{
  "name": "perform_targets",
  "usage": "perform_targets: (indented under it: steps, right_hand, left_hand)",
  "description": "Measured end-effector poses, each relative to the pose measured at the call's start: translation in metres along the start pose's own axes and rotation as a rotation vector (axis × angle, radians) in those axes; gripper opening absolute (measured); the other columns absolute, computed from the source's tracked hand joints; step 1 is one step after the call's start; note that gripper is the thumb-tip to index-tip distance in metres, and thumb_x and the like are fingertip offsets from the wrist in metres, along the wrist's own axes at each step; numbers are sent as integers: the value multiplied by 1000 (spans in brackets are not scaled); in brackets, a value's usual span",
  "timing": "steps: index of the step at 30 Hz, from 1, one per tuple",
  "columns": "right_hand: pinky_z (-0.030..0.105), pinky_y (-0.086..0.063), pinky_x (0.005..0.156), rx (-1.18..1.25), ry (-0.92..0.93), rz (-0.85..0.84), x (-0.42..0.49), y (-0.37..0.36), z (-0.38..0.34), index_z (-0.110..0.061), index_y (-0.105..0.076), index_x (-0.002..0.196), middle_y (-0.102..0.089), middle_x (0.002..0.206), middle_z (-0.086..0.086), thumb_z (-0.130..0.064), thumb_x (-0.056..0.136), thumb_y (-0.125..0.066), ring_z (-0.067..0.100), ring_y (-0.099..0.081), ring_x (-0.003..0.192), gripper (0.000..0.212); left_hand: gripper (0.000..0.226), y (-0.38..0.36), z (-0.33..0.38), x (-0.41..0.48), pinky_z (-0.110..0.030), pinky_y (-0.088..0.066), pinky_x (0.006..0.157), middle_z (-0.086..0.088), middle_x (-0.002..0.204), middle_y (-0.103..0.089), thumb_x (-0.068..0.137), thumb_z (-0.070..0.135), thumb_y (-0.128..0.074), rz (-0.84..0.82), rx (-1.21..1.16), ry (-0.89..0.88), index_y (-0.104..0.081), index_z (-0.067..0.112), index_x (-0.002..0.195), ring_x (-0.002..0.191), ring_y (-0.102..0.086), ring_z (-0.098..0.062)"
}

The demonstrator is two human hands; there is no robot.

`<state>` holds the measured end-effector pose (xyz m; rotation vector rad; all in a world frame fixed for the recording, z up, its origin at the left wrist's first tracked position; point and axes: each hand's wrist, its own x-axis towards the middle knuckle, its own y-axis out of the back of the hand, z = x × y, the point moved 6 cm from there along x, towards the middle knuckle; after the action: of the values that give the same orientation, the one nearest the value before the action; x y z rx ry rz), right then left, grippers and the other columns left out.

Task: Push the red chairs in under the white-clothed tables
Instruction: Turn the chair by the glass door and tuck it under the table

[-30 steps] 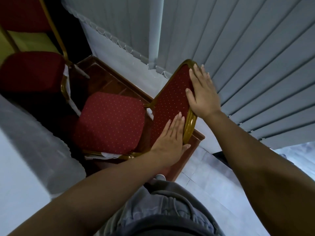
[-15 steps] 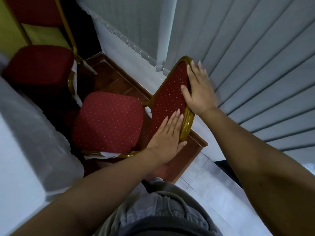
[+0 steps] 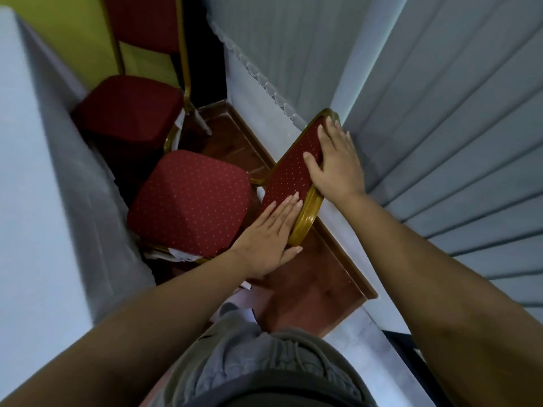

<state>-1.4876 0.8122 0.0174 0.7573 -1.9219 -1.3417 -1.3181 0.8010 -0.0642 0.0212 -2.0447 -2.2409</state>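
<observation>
The left hand (image 3: 269, 230) presses flat, fingers straight, on the dotted backrest of the near red chair (image 3: 191, 201); the right hand (image 3: 335, 163) lies straight-fingered over its gold rim (thumb on the cloth).

Single head view, close above the near red chair (image 3: 191, 201), facing steeply down and slightly forward. Left of the chair, the table (image 3: 26, 171) edge; right of it, pleated grey cloth (image 3: 440, 113) fills the frame.
</observation>
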Motion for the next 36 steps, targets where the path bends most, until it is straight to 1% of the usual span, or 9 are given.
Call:
perform_targets:
  steps: [3,6,9,17,20,24,27,31,36]
  right_hand:
    - [33,-2,120,74,-33,-31,28,-2,-1,-12,-24,151,-14,160,7,-51,99,-30,18,-7,148,66]
    - [36,-4,120,44,-16,-40,48,-4,-2,-12,-27,150,-20,159,7,-51,99,-29,20,-11,148,64]
    - [36,-5,120,55,35,-17,55,-5,1,-12,-31,149,-25,157,7,-49,99,-30,22,-12,147,61]
    - [37,-3,121,68,167,-48,76,-1,30,-11,-31,149,-22,158,6,-45,100,-30,23,-10,148,59]
    - [37,-3,121,91,212,-65,81,6,49,-11,-32,148,-23,158,6,-43,101,-31,22,-10,148,57]
    - [35,-7,121,136,237,-80,87,14,79,-15,-32,148,-25,158,3,-41,100,-34,17,-11,147,55]
    - [39,-11,120,158,266,-110,96,16,92,-17,-32,149,-24,158,-1,-43,99,-35,15,-10,147,56]
    - [40,-13,119,144,274,-131,102,15,99,-21,-32,149,-22,158,-5,-47,98,-35,13,-10,147,58]
    - [39,-9,120,113,323,-111,100,17,89,-19,-33,149,-23,158,-1,-48,99,-36,16,-9,148,58]
  left_hand:
    - [82,4,-11,8,-36,0,121,-12,159,12,98,55,-24,-30,-50,26,13,2,149,148,13,-18]
    - [88,7,-14,15,-33,7,120,-8,158,18,96,58,-27,-65,-108,36,18,4,149,146,19,-15]
    - [88,6,-12,23,-33,8,120,-9,157,21,97,59,-24,-67,-106,73,19,3,148,146,20,-16]
    - [88,0,8,61,-33,12,119,-7,155,25,97,59,-25,-80,-135,203,22,3,146,145,22,-15]
    - [87,-7,30,82,-35,9,120,-8,156,24,97,59,-24,-43,-167,260,23,4,147,145,22,-15]
    - [86,-16,59,114,-41,2,121,-14,157,20,97,60,-17,-17,-161,314,20,1,147,146,19,-21]
    - [87,-17,74,134,-42,-1,121,-18,156,21,98,60,-16,0,-164,344,19,-3,146,146,19,-24]
    - [87,-20,81,146,-44,-4,120,-21,154,22,98,59,-16,1,-126,354,19,-6,145,146,18,-27]
    - [87,-20,76,142,-43,-4,121,-20,156,19,97,60,-16,-2,-104,351,16,-4,147,147,16,-27]
